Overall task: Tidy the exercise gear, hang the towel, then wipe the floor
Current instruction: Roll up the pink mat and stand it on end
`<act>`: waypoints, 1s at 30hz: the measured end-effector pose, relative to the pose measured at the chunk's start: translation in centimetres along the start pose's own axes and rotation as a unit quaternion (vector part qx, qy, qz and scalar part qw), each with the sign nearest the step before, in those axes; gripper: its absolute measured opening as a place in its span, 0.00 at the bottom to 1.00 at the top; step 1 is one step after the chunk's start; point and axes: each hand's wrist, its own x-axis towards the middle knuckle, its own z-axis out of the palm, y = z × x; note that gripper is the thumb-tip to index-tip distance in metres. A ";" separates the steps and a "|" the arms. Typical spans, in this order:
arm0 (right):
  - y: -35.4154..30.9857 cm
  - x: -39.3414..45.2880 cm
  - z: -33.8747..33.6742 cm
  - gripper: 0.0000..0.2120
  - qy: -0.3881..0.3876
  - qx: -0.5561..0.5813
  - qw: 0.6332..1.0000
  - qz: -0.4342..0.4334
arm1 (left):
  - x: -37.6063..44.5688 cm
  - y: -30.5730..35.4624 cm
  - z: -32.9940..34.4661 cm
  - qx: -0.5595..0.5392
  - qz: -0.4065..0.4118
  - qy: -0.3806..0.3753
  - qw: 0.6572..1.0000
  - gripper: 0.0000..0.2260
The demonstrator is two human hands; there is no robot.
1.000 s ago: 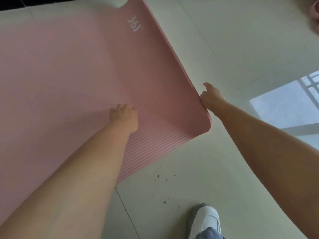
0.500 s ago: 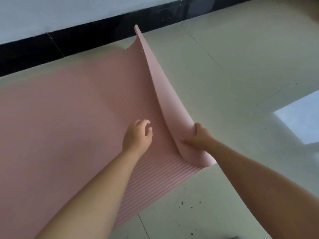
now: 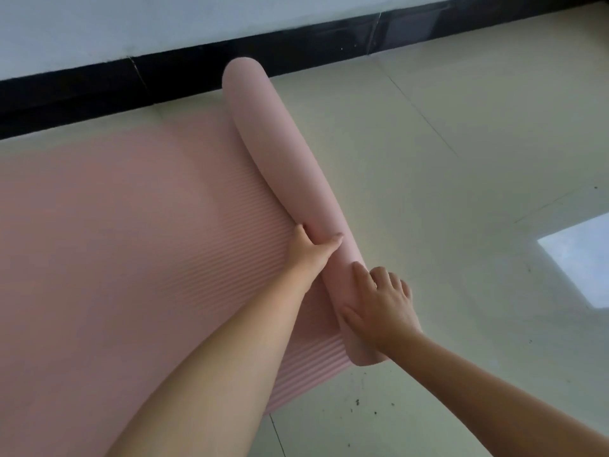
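Note:
A pink yoga mat [image 3: 115, 242] lies flat on the tiled floor, ribbed side up. Its right end is rolled into a long tube [image 3: 280, 153] that runs from near the wall toward me. My left hand [image 3: 311, 255] grips the tube from the mat side, thumb on top and fingers tucked beneath it. My right hand [image 3: 382, 303] rests on the near end of the tube from the floor side, fingers spread and fairly straight, thumb lying on the roll.
Pale floor tiles [image 3: 461, 159] stretch to the right of the roll. A black skirting board [image 3: 82, 90] runs along the white wall behind the mat. Dark crumbs of dirt [image 3: 365, 404] lie on the floor near the mat's front corner. A bright patch of window light [image 3: 583, 258] falls at the far right.
The lifted right edge of the mat has been turned over into a full tube. Both hands have moved onto the roll, and the view has tipped up toward the wall.

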 end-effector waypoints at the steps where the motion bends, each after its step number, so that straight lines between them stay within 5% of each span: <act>1: 0.0 -0.1 -0.3 0.27 -0.001 0.035 0.999 -0.010 | 0.1 0.0 -0.1 -0.010 0.000 0.003 1.000 0.30; 8: 1.3 1.6 -1.8 0.17 0.010 0.308 0.945 0.106 | 0.5 -0.2 -0.2 -0.201 -0.054 -0.038 0.977 0.23; 14: 0.1 2.9 -0.7 0.18 -0.029 0.325 0.940 0.104 | 0.7 -2.2 -2.4 -0.259 -0.084 -0.058 0.961 0.19; 18: -1.0 3.7 0.2 0.15 -0.020 0.293 0.950 0.106 | 0.4 -3.4 -3.2 -0.034 -0.045 0.054 0.997 0.22; 22: -1.2 3.9 0.5 0.13 0.007 0.279 0.952 0.123 | -0.3 -3.3 -3.9 0.334 0.092 0.148 0.926 0.29; 26: -1.3 4.5 0.1 0.27 -0.084 0.276 0.936 0.202 | -1.1 -3.3 -4.6 0.410 0.174 0.104 0.889 0.22; 30: -1.8 4.3 -0.3 0.23 -0.121 0.282 0.931 0.196 | -1.5 -3.6 -5.7 0.421 0.154 0.073 0.891 0.23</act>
